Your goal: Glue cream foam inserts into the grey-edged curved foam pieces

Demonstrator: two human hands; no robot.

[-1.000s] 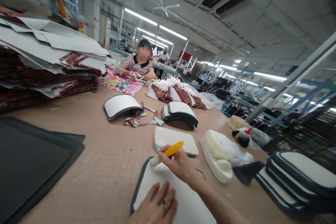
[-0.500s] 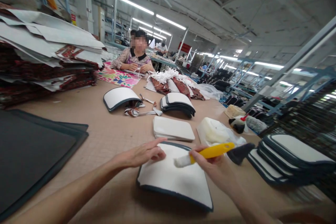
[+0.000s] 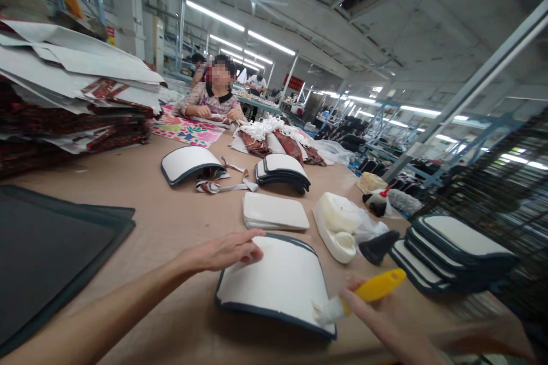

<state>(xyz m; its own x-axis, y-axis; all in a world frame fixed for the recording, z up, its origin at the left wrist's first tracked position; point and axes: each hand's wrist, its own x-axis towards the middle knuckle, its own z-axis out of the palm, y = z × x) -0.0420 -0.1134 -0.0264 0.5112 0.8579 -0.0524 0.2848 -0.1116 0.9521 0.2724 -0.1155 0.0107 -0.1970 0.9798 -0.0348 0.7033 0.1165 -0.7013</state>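
A curved white panel with a dark edge [image 3: 274, 282] lies in front of me, bowed upward. My left hand [image 3: 226, 251] rests on its upper left part, index finger stretched out and the others slightly bent; it grips nothing. My right hand [image 3: 368, 308] is closed round a paintbrush with a yellow handle [image 3: 381, 286]. The brush's pale bristles touch the panel near its lower right corner. Just beyond the panel sits a small stack of flat white boards [image 3: 276, 211]. A cut-open white plastic container [image 3: 336, 222] stands to the right of that stack.
Dark-edged white panels are piled at right [image 3: 462, 251]; more curved ones [image 3: 282, 171] lie farther back. Dark sheets [image 3: 55, 256] cover the left side, below a tall fabric pile [image 3: 72, 91]. A dark tapered object [image 3: 379, 246] lies near the container. A co-worker [image 3: 214, 97] sits across the table.
My right hand has moved the paintbrush down and toward me, from above the panel's middle to its lower right corner. My left hand stays on the panel. The view has shifted slightly.
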